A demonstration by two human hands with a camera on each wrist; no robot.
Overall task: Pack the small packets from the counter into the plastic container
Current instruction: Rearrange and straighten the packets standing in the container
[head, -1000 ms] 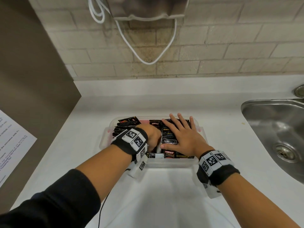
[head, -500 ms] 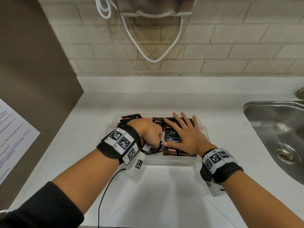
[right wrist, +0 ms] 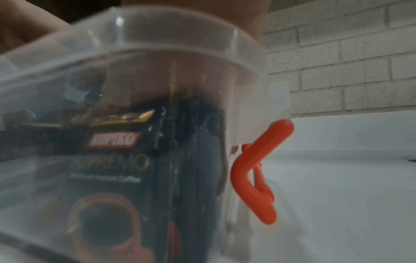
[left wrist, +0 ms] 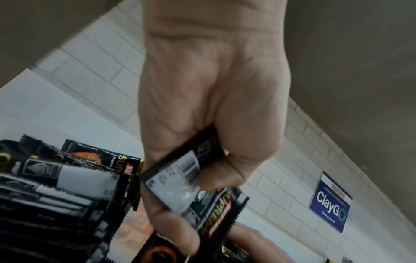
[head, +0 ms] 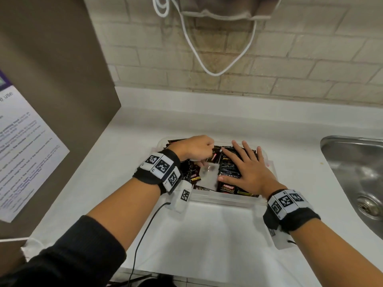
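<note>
A clear plastic container [head: 223, 198] sits on the white counter, packed with several black coffee packets [head: 229, 172]. My right hand [head: 246, 168] lies flat on the right-hand stack, fingers straight and spread, pressing it down. My left hand [head: 199, 151] is over the container's left half, fingers curled. In the left wrist view it pinches a black packet [left wrist: 180, 179] between thumb and fingers above the other packets [left wrist: 56, 195]. In the right wrist view the container wall [right wrist: 157, 62] shows close up with a packet [right wrist: 117, 160] behind it and an orange clip [right wrist: 254, 174].
A steel sink [head: 356, 175] is set into the counter at the right. A brown panel with a printed sheet [head: 20, 146] stands at the left. A brick wall with a hanging white cord [head: 215, 65] rises behind. White counter [head: 207, 241] lies before the container.
My left hand has moved from the container's near middle toward its far left, lifting a packet. A bare gap has opened in the middle. The right hand stays pressed on the right stack.
</note>
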